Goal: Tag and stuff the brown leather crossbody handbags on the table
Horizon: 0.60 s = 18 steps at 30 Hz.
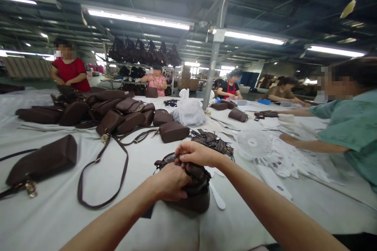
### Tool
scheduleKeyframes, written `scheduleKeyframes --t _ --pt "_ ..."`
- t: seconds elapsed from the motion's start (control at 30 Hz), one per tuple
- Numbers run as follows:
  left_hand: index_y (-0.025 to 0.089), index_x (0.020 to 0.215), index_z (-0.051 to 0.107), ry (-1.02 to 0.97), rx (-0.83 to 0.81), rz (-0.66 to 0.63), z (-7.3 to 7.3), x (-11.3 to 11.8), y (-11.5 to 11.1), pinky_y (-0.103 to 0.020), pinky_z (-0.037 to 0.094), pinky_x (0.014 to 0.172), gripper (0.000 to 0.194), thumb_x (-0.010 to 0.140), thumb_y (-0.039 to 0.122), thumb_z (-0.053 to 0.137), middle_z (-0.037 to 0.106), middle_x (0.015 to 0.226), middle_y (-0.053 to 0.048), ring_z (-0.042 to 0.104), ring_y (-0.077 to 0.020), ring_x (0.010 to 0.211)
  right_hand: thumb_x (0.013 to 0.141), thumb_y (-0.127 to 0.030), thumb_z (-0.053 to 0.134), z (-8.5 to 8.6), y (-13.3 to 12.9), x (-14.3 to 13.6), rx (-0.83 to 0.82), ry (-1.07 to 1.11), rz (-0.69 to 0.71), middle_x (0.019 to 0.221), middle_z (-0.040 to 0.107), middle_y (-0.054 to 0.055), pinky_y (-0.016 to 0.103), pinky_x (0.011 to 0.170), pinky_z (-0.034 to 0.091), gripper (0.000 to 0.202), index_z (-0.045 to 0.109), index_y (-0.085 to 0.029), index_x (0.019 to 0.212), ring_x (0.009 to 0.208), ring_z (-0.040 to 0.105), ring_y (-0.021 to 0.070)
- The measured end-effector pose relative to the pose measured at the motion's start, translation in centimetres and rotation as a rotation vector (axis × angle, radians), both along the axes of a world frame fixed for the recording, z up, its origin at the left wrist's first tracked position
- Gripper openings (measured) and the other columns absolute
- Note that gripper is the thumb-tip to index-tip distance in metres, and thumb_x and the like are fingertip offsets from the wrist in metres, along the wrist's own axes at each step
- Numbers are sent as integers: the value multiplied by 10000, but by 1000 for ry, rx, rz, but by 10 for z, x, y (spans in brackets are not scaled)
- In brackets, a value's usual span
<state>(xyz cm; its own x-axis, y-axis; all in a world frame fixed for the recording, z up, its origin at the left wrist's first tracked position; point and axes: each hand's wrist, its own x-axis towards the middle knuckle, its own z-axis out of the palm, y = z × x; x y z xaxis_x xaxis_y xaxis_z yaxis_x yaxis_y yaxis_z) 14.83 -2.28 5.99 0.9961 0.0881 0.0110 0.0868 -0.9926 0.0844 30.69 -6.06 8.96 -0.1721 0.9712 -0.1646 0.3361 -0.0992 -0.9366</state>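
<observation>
A dark brown bag [196, 202] stands on the white-covered table [118, 219] in front of me. My left hand [171, 182] reaches into or against its upper part, with the fingertips partly hidden by the bag. At the bag's top edge, my right hand [191, 153] has its fingers curled and pressed together; what they pinch is too small to name. A black tag [148, 211] lies just left of the bag. Close to its right side is a white flat tool [217, 196].
Brown bags [108, 119] with straps are heaped at the left. Black tags [212, 140] lie beyond my hands. A white fan [255, 145] and white strips [297, 160] are at the right, near a person in green [338, 117]. Other people work behind the table.
</observation>
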Motion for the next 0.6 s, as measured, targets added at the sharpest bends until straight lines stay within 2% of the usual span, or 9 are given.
scheduleKeyframes --t 0.1,0.2,0.33,0.4,0.5,0.6 --pt "215 859 710 -209 -164 131 13 -24 11 -252 469 735 131 830 246 586 731 853 -31 662 -190 809 683 -123 586 3 -14 10 4 47 -11 887 692 0 158 474 434 273 543 -181 946 601 618 79" --pt "207 892 713 -356 -217 248 9 -34 22 -231 456 741 198 868 180 518 728 870 -37 655 -167 815 695 -149 572 -3 -28 17 63 78 -41 978 707 27 150 458 396 321 534 -180 1012 564 604 59" --pt "223 933 717 -341 -203 139 -4 -24 22 -221 449 750 228 887 185 497 729 907 -32 654 -165 844 734 -179 553 -14 -39 13 174 47 -79 995 708 32 167 453 368 312 531 -183 1045 552 592 57" --pt "236 914 718 -262 -174 112 -6 -15 17 -217 438 695 249 893 189 474 727 857 -15 651 -157 778 745 -177 542 -15 -40 8 239 8 -110 953 709 22 180 466 378 284 536 -190 1028 566 594 68" --pt "225 768 702 -113 -160 76 -5 -5 13 -223 399 596 253 862 171 473 697 708 5 609 -145 630 753 -173 526 -11 -37 4 294 -21 -155 865 701 9 186 464 388 254 526 -203 1005 586 602 88" --pt "187 640 624 -171 -270 90 -7 0 15 -224 394 591 202 790 122 506 659 660 6 583 -136 614 748 -163 535 -6 -33 5 301 0 -153 845 686 6 182 476 419 270 499 -203 1013 597 610 92"
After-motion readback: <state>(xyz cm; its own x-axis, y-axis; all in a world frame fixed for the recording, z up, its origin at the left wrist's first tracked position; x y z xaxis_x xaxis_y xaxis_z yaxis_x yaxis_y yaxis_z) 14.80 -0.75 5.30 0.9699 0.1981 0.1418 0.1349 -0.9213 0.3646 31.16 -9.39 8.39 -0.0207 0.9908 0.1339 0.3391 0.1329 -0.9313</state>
